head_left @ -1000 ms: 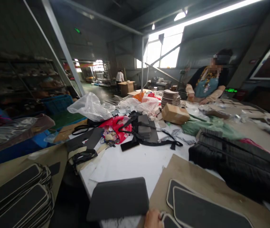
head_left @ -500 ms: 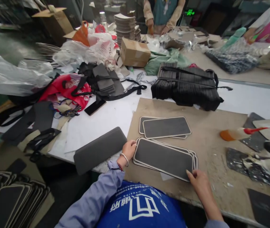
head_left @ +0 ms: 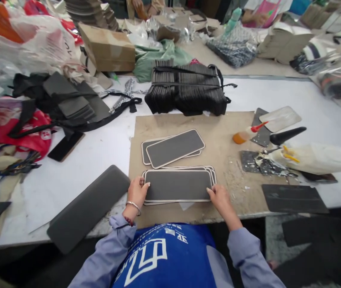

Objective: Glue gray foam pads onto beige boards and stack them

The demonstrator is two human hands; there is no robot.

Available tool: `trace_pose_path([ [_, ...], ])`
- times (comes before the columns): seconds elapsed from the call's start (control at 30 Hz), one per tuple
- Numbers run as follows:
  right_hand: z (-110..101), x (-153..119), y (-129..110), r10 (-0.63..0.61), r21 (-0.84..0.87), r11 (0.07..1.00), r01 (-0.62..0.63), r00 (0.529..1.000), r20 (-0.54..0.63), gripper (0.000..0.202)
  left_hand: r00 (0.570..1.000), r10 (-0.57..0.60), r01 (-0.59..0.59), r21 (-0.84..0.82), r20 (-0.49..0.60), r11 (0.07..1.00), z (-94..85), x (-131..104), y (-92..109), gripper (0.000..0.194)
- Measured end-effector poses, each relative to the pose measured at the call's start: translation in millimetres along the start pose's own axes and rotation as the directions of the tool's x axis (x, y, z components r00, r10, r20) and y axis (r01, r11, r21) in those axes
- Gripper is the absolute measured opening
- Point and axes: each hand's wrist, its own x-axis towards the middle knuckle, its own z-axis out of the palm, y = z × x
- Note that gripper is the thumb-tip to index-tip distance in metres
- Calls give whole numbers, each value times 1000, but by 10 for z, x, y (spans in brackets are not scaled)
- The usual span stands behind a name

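A dark rectangular panel with a pale border (head_left: 178,185) tops a small stack near the table's front edge. My left hand (head_left: 138,192) pinches its left end, thumb on top. At its right end my right hand (head_left: 219,197) grips the corner between thumb and fingers. Just behind lie two similar panels (head_left: 174,148), one crossed at a slant over the other. To the left of my left hand, a plain dark grey piece (head_left: 89,208) lies slantwise, its near end past the table edge.
A strapped black bundle (head_left: 186,88) stands behind the brown board (head_left: 227,128). On the right are an orange glue bottle (head_left: 244,136), a white bottle (head_left: 323,158) and a dark plate (head_left: 293,198). A phone (head_left: 66,146), bags and a carton (head_left: 107,48) are at left. People's hands show far back.
The view has turned to the right. The top bordered panel, slanted before, now lies level between my hands, more squarely over the stack. Both hands still hold its ends.
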Motion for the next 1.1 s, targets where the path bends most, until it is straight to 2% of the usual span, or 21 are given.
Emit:
trace_pose_path([
  [0.2,-22,38,-2,33,-19,999,-33,999,32,21,1000,16,-15,9,-17,1000,24,-2,-12,17],
  [0.4,-65,65,-4,73,20,997,-75,993,95,24,997,-35,31,-62,-62,998,73,-26,-26,17],
  [0.73,-35,105,70,49,53,997,-57,989,141,25,989,-62,38,-181,-131,983,107,-22,-25,16],
  [0.93,-34,108,70,50,45,997,-57,989,139,24,986,-160,123,-459,-42,880,50,16,-60,14],
  [1.1,-34,100,64,60,37,997,-65,990,124,23,974,-184,226,-598,131,769,1,23,-93,23],
])
